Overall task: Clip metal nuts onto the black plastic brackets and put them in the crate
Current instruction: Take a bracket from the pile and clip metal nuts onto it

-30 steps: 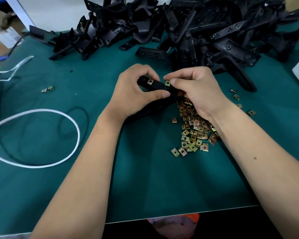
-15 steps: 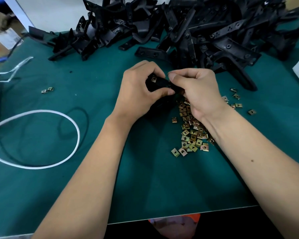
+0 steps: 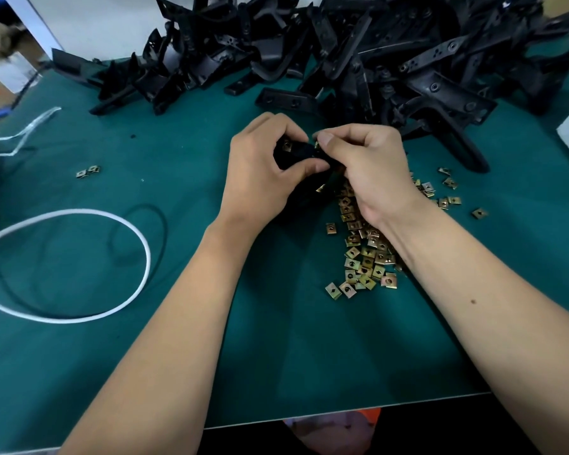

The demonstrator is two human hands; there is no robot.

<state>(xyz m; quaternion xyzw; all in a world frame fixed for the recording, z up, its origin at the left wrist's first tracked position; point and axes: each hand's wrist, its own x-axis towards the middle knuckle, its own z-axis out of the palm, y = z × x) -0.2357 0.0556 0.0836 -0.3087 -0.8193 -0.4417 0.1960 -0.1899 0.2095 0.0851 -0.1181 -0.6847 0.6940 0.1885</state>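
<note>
Between my hands is a black plastic bracket (image 3: 301, 154), held over the middle of the green table. My left hand (image 3: 263, 174) grips its left end, thumb curled under it. A brass-coloured metal nut (image 3: 287, 146) sits clipped on the bracket near my left fingers. My right hand (image 3: 368, 165) pinches the bracket's right end, where a sliver of another nut (image 3: 316, 145) shows at my thumb tip. Most of the bracket is hidden by my fingers. A heap of loose nuts (image 3: 365, 257) lies just below my right wrist.
A big pile of black brackets (image 3: 342, 54) fills the back of the green table (image 3: 145, 356). Two stray nuts (image 3: 87, 171) lie at the left, a few more nuts (image 3: 447, 195) at the right. A white cable loop (image 3: 96, 274) lies at the left. No crate is in view.
Both hands have turned the bracket and lifted it slightly away from me. My right thumb has shifted onto the right-end nut, so less of the bracket shows than before.
</note>
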